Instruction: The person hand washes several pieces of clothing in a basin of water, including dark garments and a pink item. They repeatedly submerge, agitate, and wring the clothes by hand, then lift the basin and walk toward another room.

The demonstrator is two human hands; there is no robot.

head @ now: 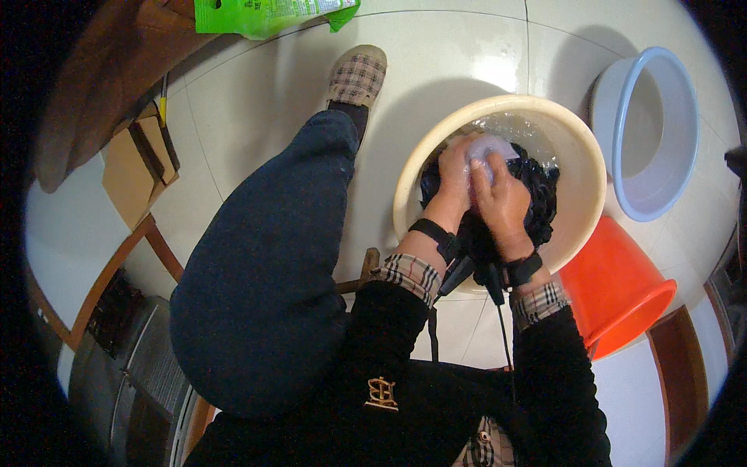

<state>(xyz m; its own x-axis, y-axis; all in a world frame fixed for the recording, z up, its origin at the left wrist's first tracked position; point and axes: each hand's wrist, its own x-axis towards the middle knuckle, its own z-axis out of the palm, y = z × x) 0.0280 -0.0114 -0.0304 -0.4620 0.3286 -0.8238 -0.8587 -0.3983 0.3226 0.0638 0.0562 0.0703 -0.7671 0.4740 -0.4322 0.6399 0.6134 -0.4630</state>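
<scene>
A cream plastic basin (575, 227) stands on the tiled floor before me, holding soapy water and dark wet cloth (540, 187). Over the cloth, my left hand (455, 166) and my right hand (502, 190) press together around a pale lilac piece (490, 149), perhaps fabric or soap; I cannot tell which. My right fingers lie on top of it, while my left fingers are partly hidden along its left side. Both wrists wear black straps with small devices attached.
At the right a light blue basin (627, 134) and an orange-red plastic bucket (618, 286) rest beside the cream basin. A green plastic package (274, 14) lies at the top left, near brown cloth (117, 76). An open cardboard box (131, 175) is at the left.
</scene>
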